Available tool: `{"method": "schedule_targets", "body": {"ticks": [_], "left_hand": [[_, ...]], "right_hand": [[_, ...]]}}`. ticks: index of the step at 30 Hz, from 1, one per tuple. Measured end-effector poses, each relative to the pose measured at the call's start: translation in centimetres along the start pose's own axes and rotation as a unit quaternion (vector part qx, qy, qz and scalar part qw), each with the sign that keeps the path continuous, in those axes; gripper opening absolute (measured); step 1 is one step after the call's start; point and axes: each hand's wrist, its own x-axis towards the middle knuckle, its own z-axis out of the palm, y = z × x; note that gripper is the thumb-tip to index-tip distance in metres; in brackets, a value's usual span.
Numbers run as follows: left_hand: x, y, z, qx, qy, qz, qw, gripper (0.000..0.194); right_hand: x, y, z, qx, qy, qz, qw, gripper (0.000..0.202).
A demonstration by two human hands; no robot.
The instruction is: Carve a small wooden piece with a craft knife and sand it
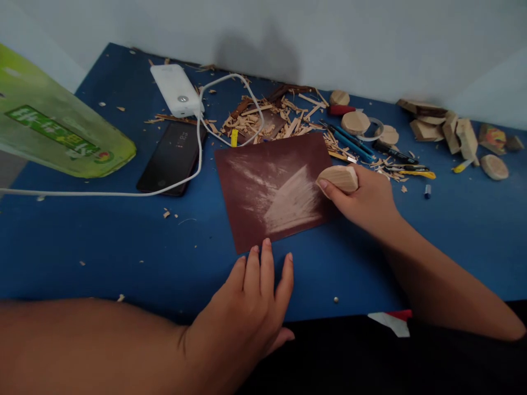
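- Sanding looks like the step in hand, judging by the pale dusty patch [290, 202] on the red-brown abrasive sheet [242, 211]
- At the sheet's right side is the wooden piece [338, 178], pinched between thumb and fingers of the right hand [368, 195]; whether it touches the sheet, I cannot tell
- It looks pale and striped with grain, curved along its upper outline, partly hidden by the fingers
- Another pass would call for setting a face flat on the grit and keeping the sheet from sliding
- Nothing is in the left hand [251, 307]; its fingers are slightly spread, tips just beside the sheet's near edge, contact unclear
- Behind the sheet lie wood shavings [292, 125]; to the right, cut wooden blocks [467, 137]; to the left, a dark phone [168, 159], all on the blue table [102, 236]
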Motion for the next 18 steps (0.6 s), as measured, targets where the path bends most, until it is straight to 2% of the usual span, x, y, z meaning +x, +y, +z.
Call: {"method": "schedule_targets", "body": {"ticks": [10, 14, 18], "left_hand": [[0.1, 0.0, 0.8, -0.005, 0.046, 0.017, 0.999, 0.097], [0.3, 0.0, 1.1, -0.007, 0.069, 0.047, 0.996, 0.090], [0.4, 0.2, 1.7, -0.019, 0.088, 0.080, 0.993, 0.074]], "right_hand": [[-0.2, -0.4, 0.5, 0.049, -0.012, -0.005, 0.999, 0.037], [1.1, -0.2, 1.4, 0.137, -0.035, -0.019, 0.990, 0.041], [2.3, -0.3, 2.2, 0.232, -0.048, -0.019, 0.971, 0.051]]}}
